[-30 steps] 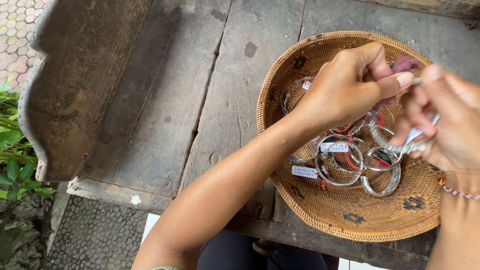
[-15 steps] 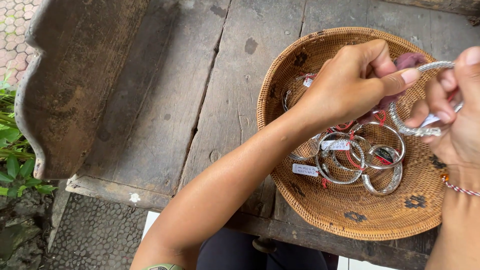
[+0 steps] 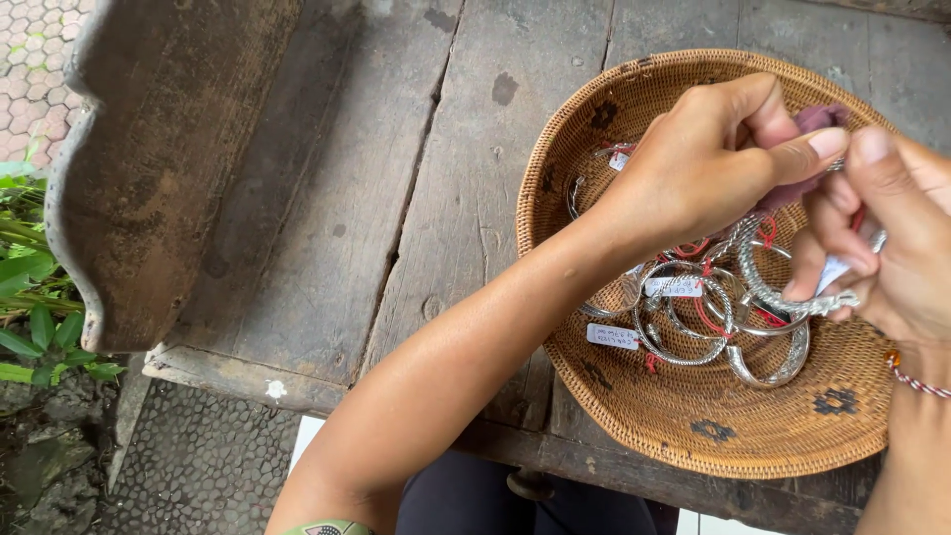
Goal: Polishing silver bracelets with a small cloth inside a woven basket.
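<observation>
Head view: both hands work above a woven basket that sits at the near right of a weathered wooden counter. The left hand is closed around a small mauve cloth, thumb and fingers pinched on it. The right hand is clamped on a twisted silver bangle, held just over the basket and touching the cloth.

Judging from this, one bangle is being rubbed with the cloth. The other bangles, most with small white tags and red threads, lie heaped in the basket under the hands. Nothing has been set out on the counter, so how many are already done cannot be told.
</observation>
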